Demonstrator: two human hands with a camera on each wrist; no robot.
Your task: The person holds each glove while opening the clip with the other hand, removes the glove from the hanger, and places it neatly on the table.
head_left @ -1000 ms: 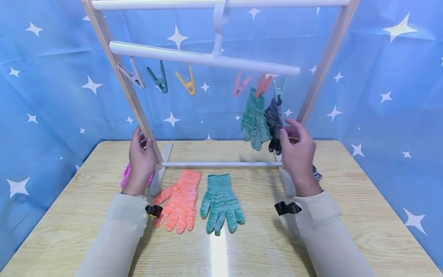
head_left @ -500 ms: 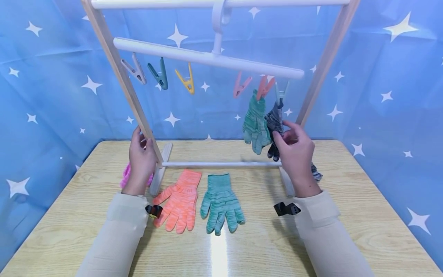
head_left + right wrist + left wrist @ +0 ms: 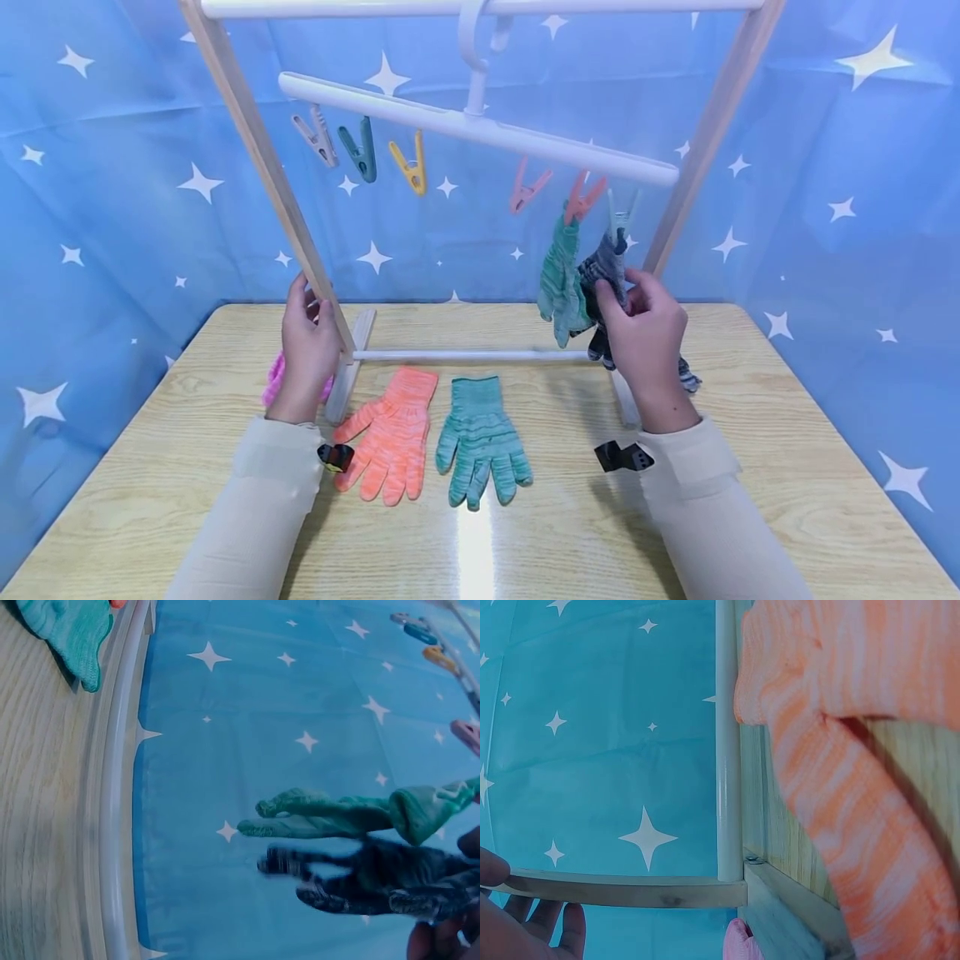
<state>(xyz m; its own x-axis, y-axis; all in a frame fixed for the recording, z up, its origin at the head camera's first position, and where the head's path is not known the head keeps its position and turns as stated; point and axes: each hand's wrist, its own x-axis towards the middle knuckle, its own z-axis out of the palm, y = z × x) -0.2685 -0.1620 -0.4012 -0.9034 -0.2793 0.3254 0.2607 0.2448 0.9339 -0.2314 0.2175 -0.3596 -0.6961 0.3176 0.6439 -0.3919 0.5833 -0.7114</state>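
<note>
My left hand [image 3: 309, 342] holds the left wooden post [image 3: 270, 175] of a drying rack, thumb on one side and fingers on the other. With thumb and fingers, my right hand [image 3: 649, 342] pinches a black-and-grey glove [image 3: 602, 265]; a light blue clothespin [image 3: 621, 218] grips that glove's upper end. Beside it, a green glove [image 3: 561, 279] hangs from a coral clothespin [image 3: 582, 198]. Both pins are on a white hanger [image 3: 480, 125], tilted down to the right. In the right wrist view the dark glove [image 3: 382, 874] dangles next to the green one [image 3: 337, 814].
An orange glove [image 3: 393, 433] and another green glove [image 3: 482, 437] lie flat on the wooden table [image 3: 555, 517]. Something pink [image 3: 274, 381] and a grey striped piece [image 3: 687, 377] show behind the wrists. White [image 3: 318, 137], dark green [image 3: 362, 152], yellow [image 3: 412, 167] and pink [image 3: 527, 187] clothespins hang bare.
My right hand moved from beside the dark glove to pinching it. The hanger's right end dropped and shifted right, its left end rose, and the hanging gloves swung along. My left hand stayed put.
</note>
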